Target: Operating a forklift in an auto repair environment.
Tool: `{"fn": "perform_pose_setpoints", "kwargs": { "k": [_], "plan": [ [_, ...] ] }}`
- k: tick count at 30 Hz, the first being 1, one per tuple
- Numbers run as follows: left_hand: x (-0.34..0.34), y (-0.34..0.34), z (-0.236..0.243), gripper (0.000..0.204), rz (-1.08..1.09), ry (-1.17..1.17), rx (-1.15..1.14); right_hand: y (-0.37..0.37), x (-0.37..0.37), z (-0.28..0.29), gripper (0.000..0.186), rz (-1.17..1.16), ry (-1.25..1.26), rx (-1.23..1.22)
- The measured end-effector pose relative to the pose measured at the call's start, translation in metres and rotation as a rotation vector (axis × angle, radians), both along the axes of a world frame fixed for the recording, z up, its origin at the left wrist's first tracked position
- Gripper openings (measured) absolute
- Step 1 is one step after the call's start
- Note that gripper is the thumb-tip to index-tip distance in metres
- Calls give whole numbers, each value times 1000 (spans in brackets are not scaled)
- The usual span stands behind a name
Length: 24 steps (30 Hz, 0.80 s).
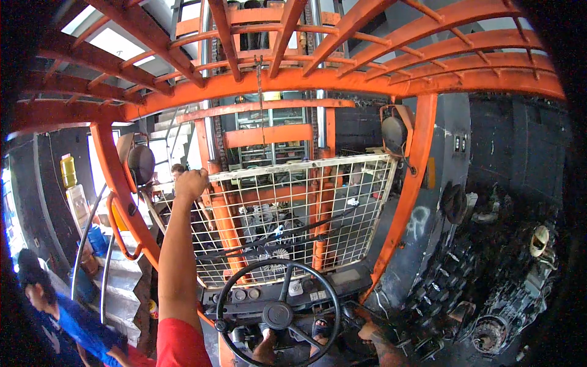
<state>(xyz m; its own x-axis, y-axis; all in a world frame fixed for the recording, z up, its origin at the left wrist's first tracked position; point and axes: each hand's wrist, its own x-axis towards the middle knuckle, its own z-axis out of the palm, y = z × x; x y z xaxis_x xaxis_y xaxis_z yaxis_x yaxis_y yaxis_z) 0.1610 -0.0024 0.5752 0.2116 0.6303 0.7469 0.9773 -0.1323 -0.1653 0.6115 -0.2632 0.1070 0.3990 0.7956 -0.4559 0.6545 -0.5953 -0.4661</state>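
My left hand [194,183] is raised at the end of an outstretched arm, its fingers wrapped round the top rail of a white wire mesh panel [293,166]. The panel leans across the front of an orange forklift's frame. Low on the right, my right hand [368,331] is closed beside the dash, close to dark levers [353,312]; what its fingers hold is hard to make out. Between my arms stands the black steering wheel [279,314], touched by neither hand. My sandalled feet show below it.
Orange overhead bars [263,81] and side posts [403,202] surround me, with the mast [321,202] ahead. A person in a blue shirt [85,324] is at lower left by concrete steps [125,293]; another stands behind the panel. Greasy machine parts [489,333] crowd the right.
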Motion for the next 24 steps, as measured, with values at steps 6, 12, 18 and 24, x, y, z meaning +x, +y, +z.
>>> {"fn": "perform_pose_setpoints", "kwargs": {
  "k": [6, 12, 18, 24],
  "plan": [
    [-6, 12, -1, 35, -37, -75, -41, 2, 0, 8, 43, 5, 9, -18],
    [2, -15, 3, 38, -8, -151, -66, 13, -1, 26, 42, 48, -2, -28],
    [0, -5, -1, 38, -19, -51, -51, 14, -1, 35, 40, 13, 10, 531],
    [-42, 91, -28, 31, -107, 187, -43, -32, 8, 19, 56, -368, 85, 805]
  ]
}}
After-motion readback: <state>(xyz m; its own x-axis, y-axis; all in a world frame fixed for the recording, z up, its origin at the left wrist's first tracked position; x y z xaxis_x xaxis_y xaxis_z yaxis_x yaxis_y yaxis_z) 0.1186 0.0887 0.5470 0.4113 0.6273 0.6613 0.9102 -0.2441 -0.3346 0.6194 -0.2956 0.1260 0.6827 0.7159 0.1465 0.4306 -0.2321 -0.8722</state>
